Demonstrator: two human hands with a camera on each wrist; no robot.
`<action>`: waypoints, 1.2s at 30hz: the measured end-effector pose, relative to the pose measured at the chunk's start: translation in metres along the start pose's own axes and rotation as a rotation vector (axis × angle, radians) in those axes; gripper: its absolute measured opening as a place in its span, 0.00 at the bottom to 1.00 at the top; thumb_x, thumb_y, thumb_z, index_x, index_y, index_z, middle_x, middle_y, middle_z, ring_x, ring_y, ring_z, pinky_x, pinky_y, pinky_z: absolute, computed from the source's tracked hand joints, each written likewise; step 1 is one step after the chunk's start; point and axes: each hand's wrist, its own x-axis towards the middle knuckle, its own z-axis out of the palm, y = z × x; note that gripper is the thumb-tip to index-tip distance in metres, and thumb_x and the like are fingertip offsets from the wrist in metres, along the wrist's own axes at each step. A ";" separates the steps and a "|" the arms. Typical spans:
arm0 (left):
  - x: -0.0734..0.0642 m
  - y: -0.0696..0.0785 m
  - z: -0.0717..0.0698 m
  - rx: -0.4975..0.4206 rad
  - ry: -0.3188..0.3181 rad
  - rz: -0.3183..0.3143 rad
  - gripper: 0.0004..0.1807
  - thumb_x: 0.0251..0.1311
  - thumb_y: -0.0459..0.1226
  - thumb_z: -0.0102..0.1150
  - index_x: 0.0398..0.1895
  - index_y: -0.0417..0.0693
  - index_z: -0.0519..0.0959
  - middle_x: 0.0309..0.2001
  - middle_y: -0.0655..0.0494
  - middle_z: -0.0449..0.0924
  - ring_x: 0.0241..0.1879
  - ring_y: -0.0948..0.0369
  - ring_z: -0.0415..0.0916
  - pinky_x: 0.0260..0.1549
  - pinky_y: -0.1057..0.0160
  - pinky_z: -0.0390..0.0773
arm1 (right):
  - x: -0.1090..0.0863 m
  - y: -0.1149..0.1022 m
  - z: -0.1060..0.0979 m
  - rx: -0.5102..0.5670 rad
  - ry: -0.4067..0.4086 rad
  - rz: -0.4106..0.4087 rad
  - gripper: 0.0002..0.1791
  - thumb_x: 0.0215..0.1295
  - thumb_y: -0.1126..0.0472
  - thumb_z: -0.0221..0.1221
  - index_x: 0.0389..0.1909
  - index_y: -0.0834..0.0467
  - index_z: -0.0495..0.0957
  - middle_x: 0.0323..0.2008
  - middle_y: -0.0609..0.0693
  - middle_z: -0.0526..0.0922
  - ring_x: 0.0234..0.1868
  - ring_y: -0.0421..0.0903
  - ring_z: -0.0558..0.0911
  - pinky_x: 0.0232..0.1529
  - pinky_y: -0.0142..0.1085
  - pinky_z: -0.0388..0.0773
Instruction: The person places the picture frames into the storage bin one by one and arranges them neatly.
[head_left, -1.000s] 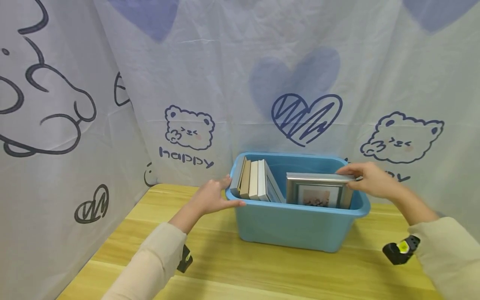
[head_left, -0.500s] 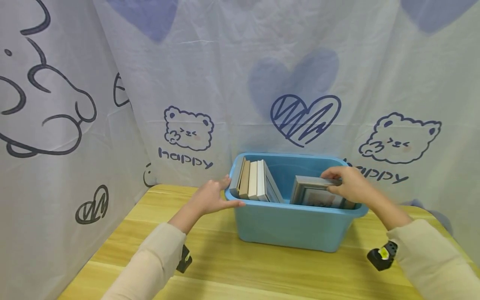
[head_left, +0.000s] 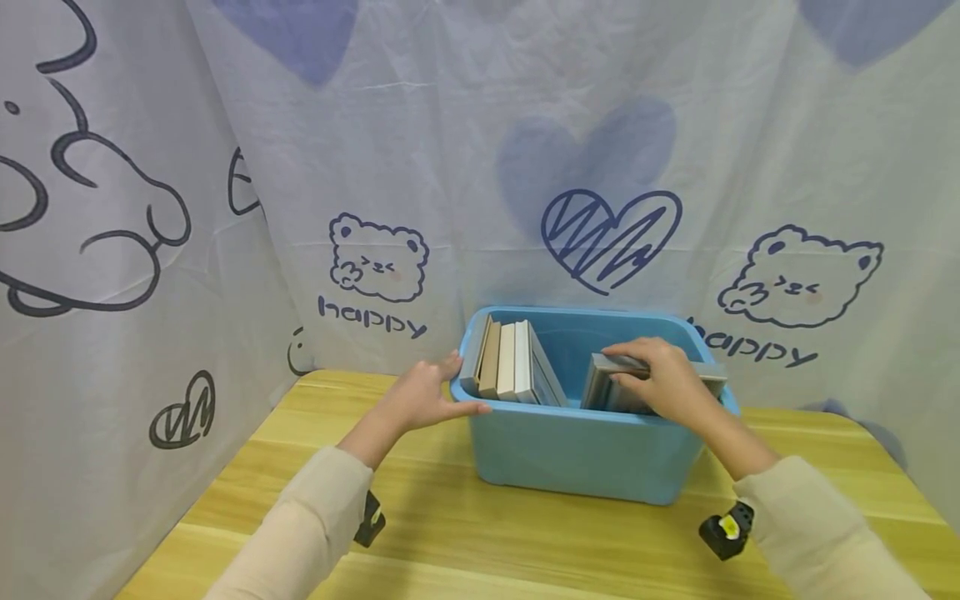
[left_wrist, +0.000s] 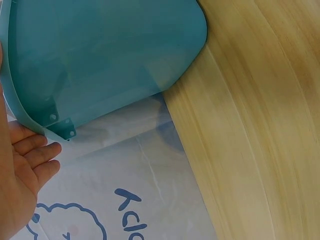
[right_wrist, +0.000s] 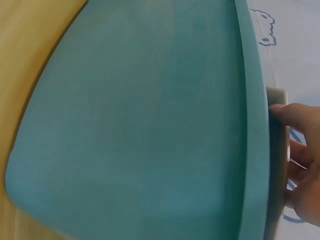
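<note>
A light blue plastic bin (head_left: 577, 457) stands on the table. My left hand (head_left: 412, 398) rests at its left front corner, thumb along the front rim; in the left wrist view the loose fingers (left_wrist: 42, 156) touch the rim from outside. In the bin's right half, my right hand (head_left: 667, 382) grips the top edge of a silver-grey picture frame (head_left: 597, 385). The right wrist view has the thumb on the near face of the picture frame (right_wrist: 278, 95) and the fingers behind; its lower part is hidden by the bin wall.
Several thin book-like or frame-like pieces (head_left: 507, 360) with cream, tan and grey edges lean upright in the bin's left end. The table (head_left: 525, 550) has a yellow wood grain. A printed white curtain (head_left: 480, 167) hangs close behind the bin.
My right hand has moved left along the picture frame's top edge. The frame has shifted slightly right, sits lower and is angled in the bin. My left hand and the bin have stayed put.
</note>
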 end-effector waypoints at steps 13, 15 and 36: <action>0.001 -0.002 0.003 0.022 0.023 0.020 0.52 0.47 0.63 0.59 0.65 0.34 0.61 0.66 0.38 0.60 0.10 0.67 0.44 0.36 0.65 0.75 | 0.003 -0.011 0.036 -0.155 0.427 -0.077 0.17 0.41 0.61 0.73 0.33 0.63 0.83 0.35 0.61 0.80 0.40 0.59 0.72 0.39 0.50 0.67; 0.001 -0.001 0.003 0.015 0.022 0.017 0.52 0.47 0.63 0.59 0.65 0.34 0.60 0.66 0.38 0.59 0.11 0.67 0.44 0.38 0.62 0.77 | 0.002 -0.013 0.040 -0.230 0.492 -0.080 0.17 0.39 0.60 0.74 0.32 0.63 0.84 0.33 0.60 0.77 0.37 0.58 0.70 0.35 0.48 0.65; -0.001 -0.002 0.005 -0.006 0.037 0.027 0.52 0.47 0.62 0.61 0.65 0.33 0.60 0.66 0.36 0.59 0.10 0.67 0.45 0.17 0.69 0.63 | 0.002 -0.037 0.054 -0.442 0.513 0.141 0.16 0.49 0.56 0.69 0.34 0.64 0.82 0.25 0.60 0.80 0.28 0.55 0.73 0.26 0.44 0.71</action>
